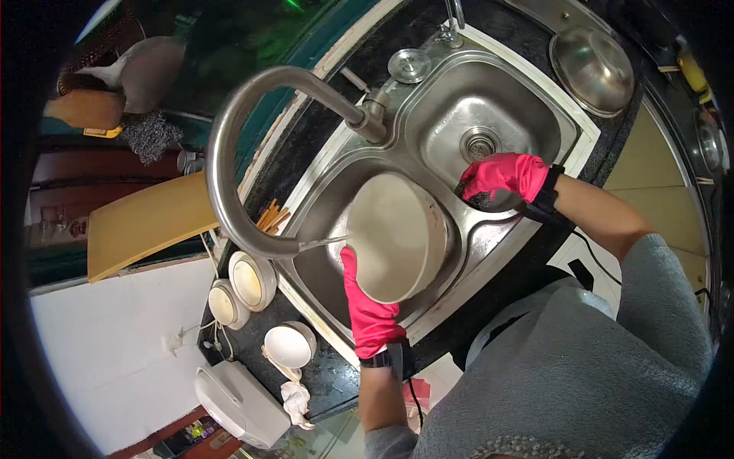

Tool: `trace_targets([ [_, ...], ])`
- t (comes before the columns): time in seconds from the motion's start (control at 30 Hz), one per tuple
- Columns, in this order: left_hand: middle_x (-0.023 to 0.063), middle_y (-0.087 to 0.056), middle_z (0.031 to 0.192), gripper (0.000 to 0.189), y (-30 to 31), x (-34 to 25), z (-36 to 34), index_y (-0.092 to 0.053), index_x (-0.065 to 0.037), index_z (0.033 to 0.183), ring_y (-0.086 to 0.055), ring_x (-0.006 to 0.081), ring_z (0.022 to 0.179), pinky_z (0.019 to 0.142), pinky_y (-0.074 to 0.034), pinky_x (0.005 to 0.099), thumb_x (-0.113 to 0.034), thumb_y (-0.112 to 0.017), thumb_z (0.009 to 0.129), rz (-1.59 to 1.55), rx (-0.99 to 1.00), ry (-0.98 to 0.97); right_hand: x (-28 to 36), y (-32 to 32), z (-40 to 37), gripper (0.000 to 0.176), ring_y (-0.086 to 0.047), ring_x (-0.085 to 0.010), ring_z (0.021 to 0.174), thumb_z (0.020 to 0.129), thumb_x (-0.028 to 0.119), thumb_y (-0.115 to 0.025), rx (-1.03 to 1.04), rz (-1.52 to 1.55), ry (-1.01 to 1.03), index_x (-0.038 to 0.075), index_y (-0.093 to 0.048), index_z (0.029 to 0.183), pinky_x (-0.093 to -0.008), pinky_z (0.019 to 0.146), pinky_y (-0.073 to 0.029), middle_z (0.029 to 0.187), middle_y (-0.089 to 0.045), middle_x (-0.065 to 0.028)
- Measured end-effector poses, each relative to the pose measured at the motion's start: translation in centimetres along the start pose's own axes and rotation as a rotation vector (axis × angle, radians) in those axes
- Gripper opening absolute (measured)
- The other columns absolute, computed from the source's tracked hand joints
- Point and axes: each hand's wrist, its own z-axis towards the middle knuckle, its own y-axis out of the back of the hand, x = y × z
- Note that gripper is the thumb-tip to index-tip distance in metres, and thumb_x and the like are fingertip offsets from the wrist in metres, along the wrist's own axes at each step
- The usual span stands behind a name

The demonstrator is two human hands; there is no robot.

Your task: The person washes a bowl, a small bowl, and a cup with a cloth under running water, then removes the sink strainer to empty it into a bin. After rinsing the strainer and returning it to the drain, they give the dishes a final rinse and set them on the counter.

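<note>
My left hand (370, 317), in a pink rubber glove, grips the near rim of a large cream bowl (388, 237). The bowl is tilted over the left sink basin (317, 268), and a stream of water from the curved faucet (256, 164) runs toward its rim. My right hand (505, 180), gloved alike, is closed around a dark scouring pad (479, 200) above the near part of the right sink basin (527, 138). The pad is partly hidden by the fingers.
A metal bowl (592, 70) lies upside down on the counter at right. Small white bowls (290, 346) stand on the left counter, beside a white rice cooker (238, 404). A yellow cutting board (153, 223) and hanging utensils (153, 73) are beyond the faucet.
</note>
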Motion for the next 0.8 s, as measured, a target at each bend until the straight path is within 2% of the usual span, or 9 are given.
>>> trace_targets([
  [0.1, 0.015, -0.051, 0.138, 0.064, 1.5, -0.6, -0.9, -0.042, -0.005, 0.142, -0.052, 0.0289, 0.123, 0.106, -0.043, 0.0442, -0.05, -0.049, 0.097, 0.037, -0.008, 0.049, -2.9, 0.2, 1.7, 0.034, -0.066, -0.0376, 0.089, 0.077, 0.027, -0.069, 0.042, -0.266, 0.54, 0.008, -0.068, 0.106, -0.043, 0.073, -0.054, 0.099, -0.067, -0.022],
  [0.13, 0.0165, -0.051, 0.138, 0.064, 2.2, -0.9, -1.3, -0.042, -0.004, 0.141, -0.052, 0.0311, 0.123, 0.105, -0.043, 0.0474, -0.049, -0.053, 0.096, 0.022, -0.023, 0.082, -3.0, -0.1, 1.6, 0.034, -0.066, -0.0376, 0.089, 0.077, 0.027, -0.069, 0.043, -0.262, 0.539, 0.008, -0.068, 0.106, -0.043, 0.073, -0.054, 0.099, -0.067, -0.022],
  [0.2, 0.0168, -0.051, 0.138, 0.065, 3.4, -1.5, -2.3, -0.042, -0.004, 0.141, -0.052, 0.0312, 0.123, 0.105, -0.044, 0.0472, -0.049, -0.053, 0.096, 0.04, -0.038, 0.091, -3.2, -1.3, 1.2, 0.03, -0.064, -0.0424, 0.087, 0.076, 0.03, -0.066, -0.118, -0.97, 0.577, 0.009, -0.068, 0.097, -0.046, 0.072, -0.051, 0.093, -0.066, -0.023],
  [0.3, 0.0169, -0.051, 0.138, 0.067, 4.7, -1.9, -3.5, -0.042, -0.004, 0.141, -0.053, 0.0315, 0.122, 0.104, -0.045, 0.0463, -0.05, -0.055, 0.095, 0.131, -0.064, 0.063, -2.6, -1.9, 0.5, 0.025, -0.064, -0.0431, 0.086, 0.08, 0.029, -0.062, -0.102, -0.803, 0.549, 0.008, -0.067, 0.092, -0.0477, 0.074, -0.05, 0.088, -0.066, -0.0218],
  [0.47, 0.0176, -0.054, 0.133, 0.069, 4.9, -2.6, -5.3, -0.044, -0.002, 0.139, -0.057, 0.0302, 0.117, 0.1, -0.048, 0.0436, -0.053, -0.054, 0.094, 0.126, -0.163, 0.069, 0.5, -2.0, -1.0, 0.027, -0.064, -0.0422, 0.093, 0.084, 0.028, -0.058, -0.068, -0.84, 0.37, 0.008, -0.067, 0.099, -0.048, 0.076, -0.049, 0.098, -0.066, -0.0235],
  [0.57, 0.0174, -0.055, 0.132, 0.07, 4.2, -3.0, -5.8, -0.044, -0.001, 0.139, -0.058, 0.0294, 0.115, 0.098, -0.049, 0.0414, -0.054, -0.053, 0.094, 0.179, -0.181, 0.052, -0.6, -1.7, -0.1, 0.026, -0.064, -0.0421, 0.093, 0.085, 0.026, -0.056, -0.044, -0.806, 0.394, 0.008, -0.066, 0.1, -0.0479, 0.078, -0.049, 0.098, -0.065, -0.0239],
  [0.67, 0.0172, -0.055, 0.132, 0.071, 4.4, -3.0, -5.6, -0.044, -0.001, 0.139, -0.058, 0.029, 0.115, 0.098, -0.049, 0.0403, -0.056, -0.052, 0.094, 0.226, -0.177, 0.039, -1.9, -1.8, 0.6, 0.021, -0.064, -0.0415, 0.091, 0.085, 0.022, -0.056, -0.12, -0.886, 0.533, 0.008, -0.066, 0.097, -0.0477, 0.078, -0.049, 0.096, -0.065, -0.023],
  [0.73, 0.0172, -0.055, 0.132, 0.071, 4.7, -3.1, -5.3, -0.044, -0.001, 0.139, -0.058, 0.0289, 0.115, 0.098, -0.049, 0.0401, -0.056, -0.051, 0.095, 0.253, -0.168, 0.035, -3.3, -2.1, 1.8, 0.018, -0.064, -0.0408, 0.085, 0.083, 0.02, -0.058, -0.069, -1.132, 0.63, 0.008, -0.066, 0.093, -0.0473, 0.076, -0.05, 0.094, -0.065, -0.0218],
  [0.8, 0.0169, -0.054, 0.134, 0.071, 5.0, -3.4, -5.1, -0.043, -0.001, 0.14, -0.056, 0.0284, 0.118, 0.1, -0.047, 0.04, -0.057, -0.048, 0.095, 0.254, -0.143, 0.043, -3.8, -2.3, 2.0, 0.018, -0.064, -0.0395, 0.084, 0.083, 0.021, -0.059, -0.114, -1.091, 0.661, 0.008, -0.066, 0.093, -0.0461, 0.076, -0.05, 0.093, -0.066, -0.0206],
])
